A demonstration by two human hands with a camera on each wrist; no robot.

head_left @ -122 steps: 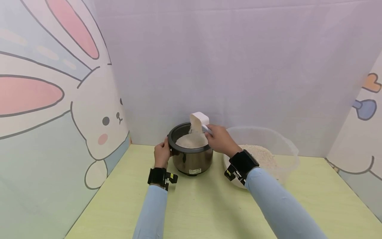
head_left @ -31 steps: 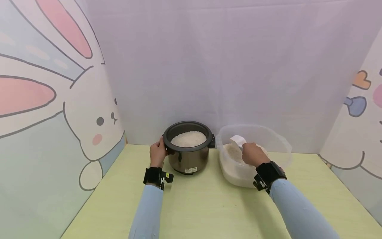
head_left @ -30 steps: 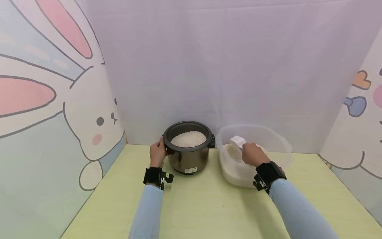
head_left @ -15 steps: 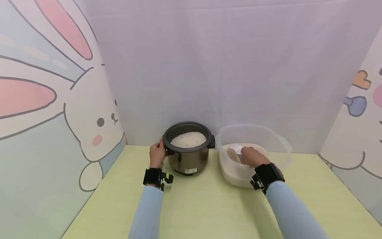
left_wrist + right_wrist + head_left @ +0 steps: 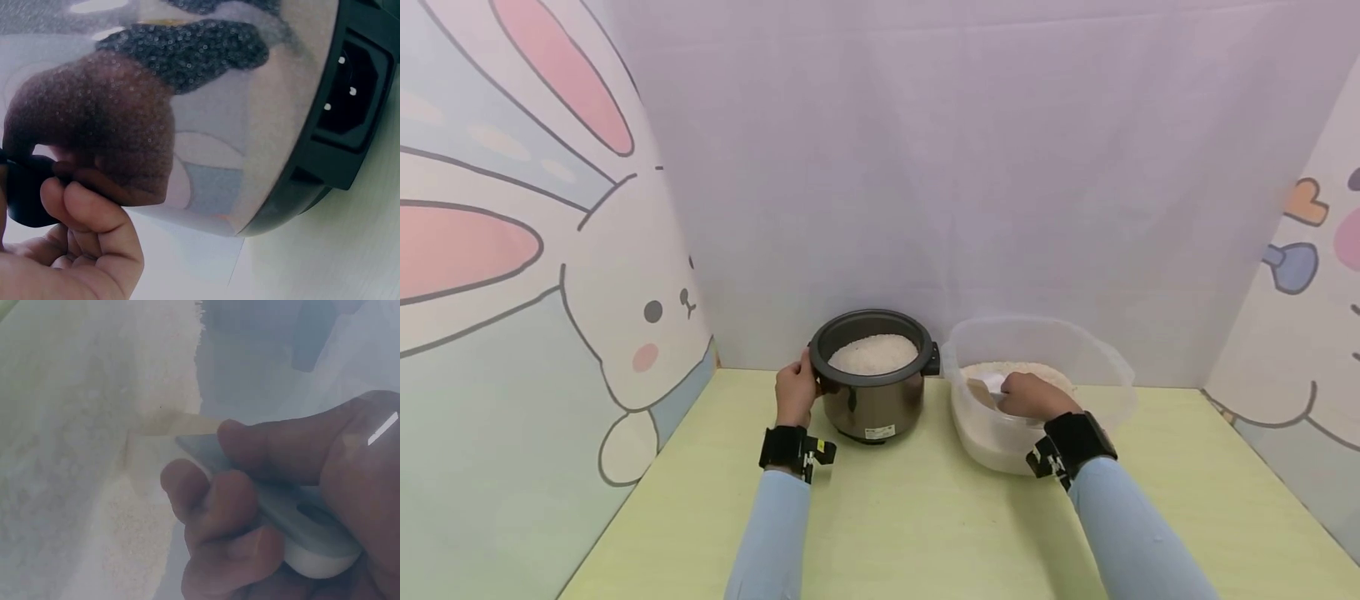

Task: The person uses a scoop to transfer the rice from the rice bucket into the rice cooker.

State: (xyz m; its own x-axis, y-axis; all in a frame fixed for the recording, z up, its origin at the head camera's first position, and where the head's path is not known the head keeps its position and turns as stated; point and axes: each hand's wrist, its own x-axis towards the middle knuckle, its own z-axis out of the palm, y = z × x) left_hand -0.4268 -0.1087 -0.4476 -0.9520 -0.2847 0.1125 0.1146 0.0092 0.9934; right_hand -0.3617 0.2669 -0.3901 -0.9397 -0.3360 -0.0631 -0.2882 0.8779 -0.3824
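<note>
A dark, shiny rice cooker [image 5: 874, 408] stands lidless on the table, with white rice [image 5: 872, 355] in its pot. My left hand [image 5: 796, 393] grips the black side handle [image 5: 28, 197] at the cooker's left; the left wrist view shows the curled fingertips against it. To the right, a translucent plastic tub [image 5: 1086, 346] holds more rice [image 5: 1026, 367]. My right hand [image 5: 1039, 397] reaches inside this tub, fingers and thumb wrapped round the handle [image 5: 294, 519] of a white measuring scoop [image 5: 990, 382]. The scoop's cup sits low in the rice, seen hazily through the tub wall in the right wrist view.
The pale yellow-green table [image 5: 917, 533] runs up to a plain lilac backdrop [image 5: 955, 183] close behind the cooker and tub. Cartoon-printed panels stand at left and right. A black power socket [image 5: 350, 94] shows on the cooker's lower side.
Earlier the scoop was tipped over the cooker, pouring rice. My right hand has since moved right to the tub and lowered the scoop into the rice. My left hand stays on the cooker handle.
</note>
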